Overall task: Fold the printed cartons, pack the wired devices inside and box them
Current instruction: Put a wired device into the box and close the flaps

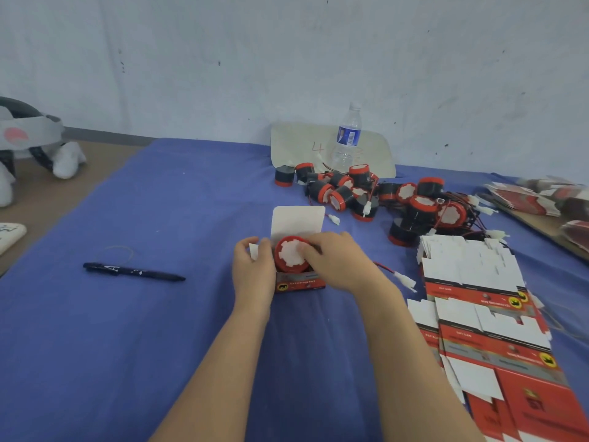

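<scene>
A small red printed carton [299, 284] stands open on the blue cloth, its white lid flap [298, 220] raised behind. A round red and black device [290, 255] with a white face sits in the carton's mouth. My left hand [253, 271] grips the carton's left side by a white side flap. My right hand [338, 261] holds the device from the right, fingertips on its white face. Its red wire with a white plug [404, 278] trails out to the right. A pile of several more wired devices [382, 196] lies beyond.
Flat unfolded cartons [478, 301] are stacked at the right, with more [535, 199] at the far right edge. A water bottle [347, 138] stands by the wall on a beige sheet. A black pen [134, 271] lies at the left. A headset [25, 135] rests at the far left.
</scene>
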The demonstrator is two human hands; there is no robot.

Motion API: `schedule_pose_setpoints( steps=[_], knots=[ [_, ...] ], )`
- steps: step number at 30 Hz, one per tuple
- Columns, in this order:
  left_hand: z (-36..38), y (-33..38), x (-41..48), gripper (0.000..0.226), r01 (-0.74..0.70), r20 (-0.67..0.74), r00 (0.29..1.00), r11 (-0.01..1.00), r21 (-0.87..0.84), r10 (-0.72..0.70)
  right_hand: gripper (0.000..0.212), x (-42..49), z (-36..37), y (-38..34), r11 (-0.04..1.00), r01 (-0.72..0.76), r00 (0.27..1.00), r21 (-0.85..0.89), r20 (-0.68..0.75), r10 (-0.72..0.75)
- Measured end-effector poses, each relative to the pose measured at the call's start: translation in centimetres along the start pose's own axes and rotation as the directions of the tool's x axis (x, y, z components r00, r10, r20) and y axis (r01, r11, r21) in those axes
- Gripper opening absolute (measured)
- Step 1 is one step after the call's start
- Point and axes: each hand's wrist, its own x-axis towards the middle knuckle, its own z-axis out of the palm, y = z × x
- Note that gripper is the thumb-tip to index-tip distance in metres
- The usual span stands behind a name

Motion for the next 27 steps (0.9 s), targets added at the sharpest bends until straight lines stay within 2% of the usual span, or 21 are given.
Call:
schedule_pose_setpoints(
  steps=[3,6,11,17,20,22,24,27],
  knots=[
    [0.1,-0.3,-0.4,0.027,-0.01,0.017,1.0,1.0,-0.008,0.01,0.033,0.1,1.5,-0.5,0.993,-0.074,0.99,-0.096,-0.126,0.062],
    [0.2,-0.4,-0.6,0.038,-0.035,0.02,0.999,0.999,-0.004,0.035,0.019,0.1,2.6,-1.4,0.99,-0.112,0.956,-0.081,-0.281,0.085],
    [0.6,-0.9,-1.1,0.036,-0.093,-0.015,0.995,0.99,0.101,0.095,0.016,0.2,2.6,-1.9,0.956,-0.214,0.926,-0.203,-0.353,0.132],
    [0.9,-0.9,-1.8,0.019,-0.212,0.052,0.977,0.948,0.235,0.206,0.026,-0.6,1.7,-1.9,0.952,-0.235,0.929,-0.194,-0.333,0.161],
    [0.9,-0.8,-1.8,0.022,-0.209,0.085,0.977,0.952,0.222,0.195,0.027,-1.5,-1.2,-0.6,0.927,-0.357,0.895,-0.12,-0.33,0.301],
    [1.0,-0.7,-1.8,0.022,-0.198,0.088,0.979,0.955,0.223,0.182,0.025,-2.2,-3.3,0.9,0.93,-0.368,0.907,-0.007,-0.224,0.357],
    [1.1,-0.7,-1.8,0.022,-0.199,0.09,0.979,0.953,0.227,0.183,0.024,-2.9,-4.4,1.6,0.952,-0.297,0.947,0.075,-0.107,0.304],
    [1.1,-0.7,-1.8,0.021,-0.214,0.09,0.976,0.952,0.22,0.199,0.02,-3.4,-4.4,0.7,0.963,-0.129,0.991,0.236,0.0,0.133]
  ],
)
